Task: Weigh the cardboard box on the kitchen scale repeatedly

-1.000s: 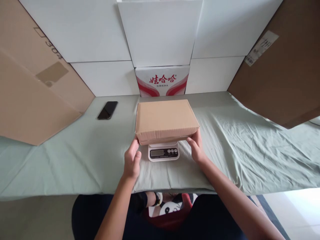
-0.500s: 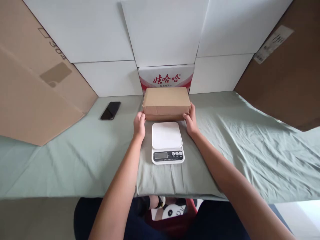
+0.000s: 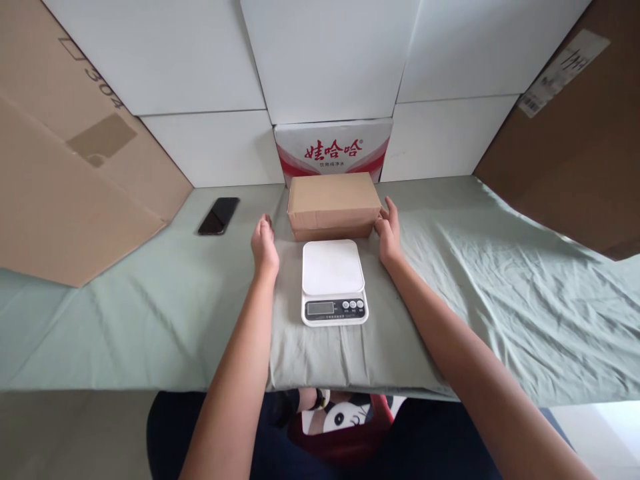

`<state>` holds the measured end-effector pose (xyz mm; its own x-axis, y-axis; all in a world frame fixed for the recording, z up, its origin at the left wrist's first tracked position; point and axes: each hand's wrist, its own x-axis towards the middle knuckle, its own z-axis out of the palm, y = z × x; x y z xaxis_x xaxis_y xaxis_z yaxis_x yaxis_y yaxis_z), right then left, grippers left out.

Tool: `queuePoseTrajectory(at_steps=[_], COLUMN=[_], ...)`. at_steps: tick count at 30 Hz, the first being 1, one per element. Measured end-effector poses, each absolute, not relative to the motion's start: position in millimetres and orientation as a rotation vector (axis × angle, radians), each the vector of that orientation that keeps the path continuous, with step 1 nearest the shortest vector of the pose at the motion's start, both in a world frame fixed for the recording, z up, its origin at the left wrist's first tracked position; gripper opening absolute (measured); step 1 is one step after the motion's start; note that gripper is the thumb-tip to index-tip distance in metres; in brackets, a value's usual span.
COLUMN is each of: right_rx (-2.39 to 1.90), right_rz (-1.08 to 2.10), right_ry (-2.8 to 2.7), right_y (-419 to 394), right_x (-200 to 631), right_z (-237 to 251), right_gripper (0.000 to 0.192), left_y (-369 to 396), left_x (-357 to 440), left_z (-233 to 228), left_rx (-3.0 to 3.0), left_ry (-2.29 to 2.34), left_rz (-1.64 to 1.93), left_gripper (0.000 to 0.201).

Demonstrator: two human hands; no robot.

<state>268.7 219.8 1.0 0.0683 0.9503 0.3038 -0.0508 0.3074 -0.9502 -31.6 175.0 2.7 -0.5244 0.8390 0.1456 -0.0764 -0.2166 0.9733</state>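
A closed brown cardboard box [image 3: 333, 204] lies flat on the green cloth [image 3: 150, 307], just behind a white digital kitchen scale [image 3: 333, 282] whose platform is bare. My left hand [image 3: 265, 247] hovers open a little to the left of the box, not touching it. My right hand [image 3: 388, 230] is open at the box's right end, fingertips at or very near its corner. Both forearms reach in from the near edge on either side of the scale.
A black phone [image 3: 219, 215] lies face up at the back left. A white carton with red lettering [image 3: 333, 149] stands behind the box against stacked white boxes. Large brown cardboard sheets lean at the left [image 3: 65, 173] and right [image 3: 575, 167].
The box was lifted off the scale and set down behind it. Both hands have since released it, the left one drawing away to the left.
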Motion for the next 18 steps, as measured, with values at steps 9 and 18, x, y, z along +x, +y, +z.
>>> queuePoseTrajectory(at_steps=[9, 18], right_rx=[-0.902, -0.687], right_rz=[0.9, 0.769], right_ry=[-1.455, -1.477], right_y=[207, 152], right_x=[262, 255], right_z=[14, 32], right_gripper=[0.05, 0.072], left_y=[171, 110], left_x=[-7, -4], left_z=[2, 32], left_rx=[1.147, 1.329], left_ry=[1.231, 1.245], left_rz=[1.663, 1.927], left_gripper=[0.078, 0.08])
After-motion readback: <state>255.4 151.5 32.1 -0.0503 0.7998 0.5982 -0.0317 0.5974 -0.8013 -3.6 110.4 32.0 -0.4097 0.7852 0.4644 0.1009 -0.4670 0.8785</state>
